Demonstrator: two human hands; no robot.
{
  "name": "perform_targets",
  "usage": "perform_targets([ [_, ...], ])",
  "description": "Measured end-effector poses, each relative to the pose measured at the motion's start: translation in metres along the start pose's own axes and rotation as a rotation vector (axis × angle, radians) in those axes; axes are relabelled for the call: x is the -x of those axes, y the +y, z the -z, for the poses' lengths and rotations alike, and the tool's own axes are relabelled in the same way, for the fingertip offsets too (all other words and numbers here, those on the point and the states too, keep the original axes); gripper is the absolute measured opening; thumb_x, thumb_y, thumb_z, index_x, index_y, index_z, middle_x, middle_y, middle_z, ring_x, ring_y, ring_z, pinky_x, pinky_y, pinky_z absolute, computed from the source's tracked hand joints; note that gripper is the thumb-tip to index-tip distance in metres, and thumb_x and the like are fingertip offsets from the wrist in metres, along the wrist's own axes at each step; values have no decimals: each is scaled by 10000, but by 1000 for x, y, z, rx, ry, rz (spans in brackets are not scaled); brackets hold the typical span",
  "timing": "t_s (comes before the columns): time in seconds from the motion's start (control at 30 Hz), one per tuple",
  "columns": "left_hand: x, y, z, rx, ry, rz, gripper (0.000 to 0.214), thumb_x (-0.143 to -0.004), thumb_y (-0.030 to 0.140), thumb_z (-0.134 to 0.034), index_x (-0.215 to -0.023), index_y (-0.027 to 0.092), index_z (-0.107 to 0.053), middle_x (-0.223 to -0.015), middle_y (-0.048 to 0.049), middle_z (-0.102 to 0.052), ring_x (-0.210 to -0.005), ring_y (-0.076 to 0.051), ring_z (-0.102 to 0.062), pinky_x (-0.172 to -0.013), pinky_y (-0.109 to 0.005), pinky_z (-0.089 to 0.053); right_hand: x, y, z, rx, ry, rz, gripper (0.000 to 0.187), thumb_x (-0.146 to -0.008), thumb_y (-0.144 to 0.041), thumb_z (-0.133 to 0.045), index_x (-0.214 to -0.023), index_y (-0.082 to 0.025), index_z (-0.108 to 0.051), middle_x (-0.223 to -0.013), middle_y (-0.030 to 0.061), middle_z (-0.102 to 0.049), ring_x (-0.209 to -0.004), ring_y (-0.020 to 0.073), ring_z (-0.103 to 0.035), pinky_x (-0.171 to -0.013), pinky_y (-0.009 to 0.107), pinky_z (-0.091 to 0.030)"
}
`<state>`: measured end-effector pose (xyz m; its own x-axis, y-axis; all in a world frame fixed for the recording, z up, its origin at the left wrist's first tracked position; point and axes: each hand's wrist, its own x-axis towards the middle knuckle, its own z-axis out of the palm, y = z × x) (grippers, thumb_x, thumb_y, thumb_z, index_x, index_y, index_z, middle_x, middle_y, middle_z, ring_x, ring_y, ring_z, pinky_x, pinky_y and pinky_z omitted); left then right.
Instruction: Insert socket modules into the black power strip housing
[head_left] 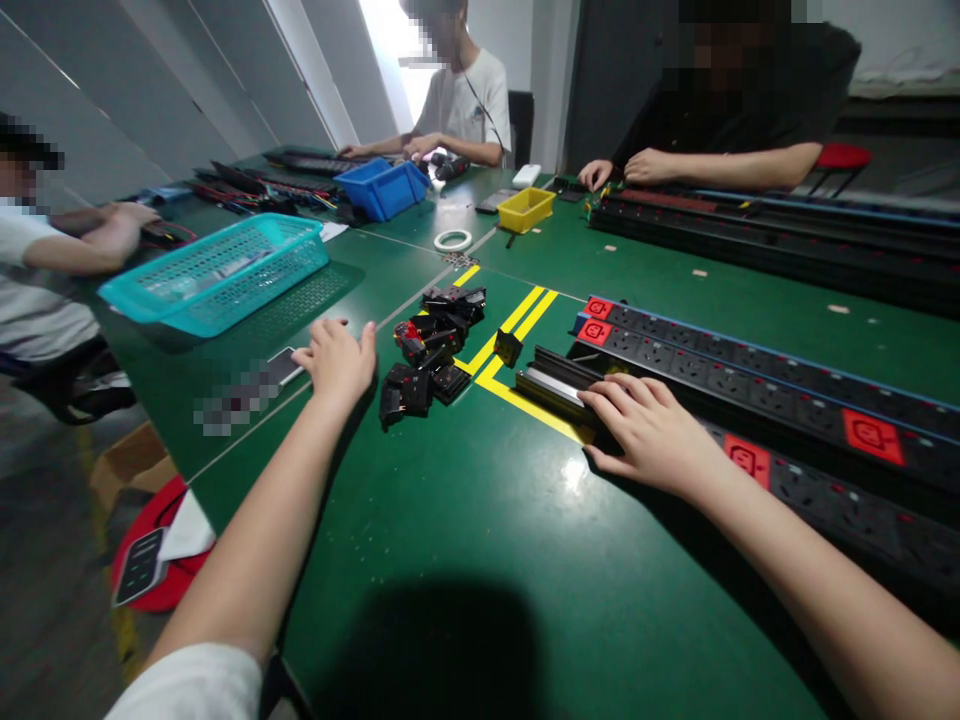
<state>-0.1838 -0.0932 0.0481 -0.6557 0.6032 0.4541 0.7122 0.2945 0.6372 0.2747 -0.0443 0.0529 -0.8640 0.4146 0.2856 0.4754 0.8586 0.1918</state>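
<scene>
My left hand [336,362] hovers over the green table with fingers spread and nothing in them. Close to its right lies a loose heap of small black socket modules [429,385], one with red on it. Across the near power strip [555,392] lies my right hand [656,432], fingers over the top and thumb at the near side. This strip has an open black channel at its left end and a red socket [747,460] farther right. A single black module [508,347] sits just beyond the channel end. My right palm hides part of the strip.
Two more power strips [720,375] lie behind the near one. A phone-like object [285,366] and a turquoise basket [217,275] are at left. Farther back are a tape roll [453,241], a blue bin [382,188] and a yellow bin [526,209]. Three co-workers sit around the table.
</scene>
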Motion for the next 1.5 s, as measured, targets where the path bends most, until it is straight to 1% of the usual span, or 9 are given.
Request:
perform_targets([
  [0.13, 29, 76, -12, -27, -107, -169, 307, -1014, 396, -614, -1230, 178, -597, -1416, -166, -605, -1444, -410, -505, -1230, -680, -204, -1, 0, 2, -5, -14, -1, 544, -994, -468, -595, -1382, -87, -614, -1331, 191, -689, -1289, 375, -553, -1067, 485, -376],
  [0.23, 68, 128, -39, 209, -241, -258, 264, -1004, 296, -586, -1257, 222, -581, -1350, -117, -638, -1254, -307, -627, -1212, -585, -330, -2, -1, 4, -14, -46, -10, 549, -999, -476, -586, -1395, -96, -607, -1350, 184, -681, -1306, 371, -540, -1084, 478, -362],
  [0.37, 113, 158, -78, 634, -343, -330, 239, -993, 269, -559, -1229, 247, -592, -1526, -127, -537, -1266, -247, -610, -1011, -370, -524, -3, -2, 6, -22, -64, -18, 567, -998, -486, -593, -1412, -99, -596, -1334, 183, -682, -1315, 365, -530, -1093, 466, -357],
  [0.5, 120, 147, -99, 635, -352, -446, 209, -989, 249, -541, -1183, 236, -619, -1468, -127, -580, -1349, -264, -571, -1004, -372, -535, -4, -2, 6, -34, -73, -26, 551, -1002, -492, -588, -1401, -111, -599, -1338, 193, -681, -1323, 370, -524, -1085, 478, -368],
  [0.6, 114, 132, -104, 622, -241, -319, 235, -943, 187, -542, -1165, 238, -599, -1370, -108, -622, -1250, -245, -621, -1012, -380, -543, -4, -2, 5, -51, -75, -20, 561, -1005, -491, -580, -1409, -101, -593, -1353, 201, -679, -1334, 375, -532, -1093, 488, -377],
  [0.77, 109, 119, -117, 607, -216, -75, 431, -795, 124, -621, -1203, 251, -571, -1398, -102, -559, -1181, -228, -639, -948, -354, -581, -3, -1, 4, -99, -55, 11, 577, -1002, -455, -582, -1420, -58, -584, -1379, 227, -677, -1379, 376, -543, -1125, 486, -395],
  [0.93, 103, 112, -130, 617, -221, 38, 447, -749, 106, -661, -1166, 246, -582, -1375, -92, -542, -1175, -205, -651, -1100, -372, -547, -4, 0, 6, -158, -61, 34, 644, -996, -476, -587, -1459, -29, -550, -1322, 247, -704, -1246, 358, -639, -1076, 496, -431],
  [1.27, 101, 106, -134, 559, -296, 4, 582, -727, 100, -719, -1265, 264, -567, -1396, -116, -540, -1332, -284, -595, -1005, -398, -608, -5, -1, 6, -154, -50, 41, 644, -1004, -462, -569, -1496, -49, -523, -1202, 221, -742, -1124, 330, -667, -1013, 468, -433],
  [1.5, 101, 103, -140, 537, -318, -16, 667, -759, 180, -825, -1357, 247, -537, -1431, -131, -554, -1371, -291, -570, -1144, -454, -533, -5, -1, 5, -139, -40, 43, 609, -999, -435, -561, -1470, -49, -546, -1199, 223, -744, -1105, 329, -671, -1001, 462, -437],
])
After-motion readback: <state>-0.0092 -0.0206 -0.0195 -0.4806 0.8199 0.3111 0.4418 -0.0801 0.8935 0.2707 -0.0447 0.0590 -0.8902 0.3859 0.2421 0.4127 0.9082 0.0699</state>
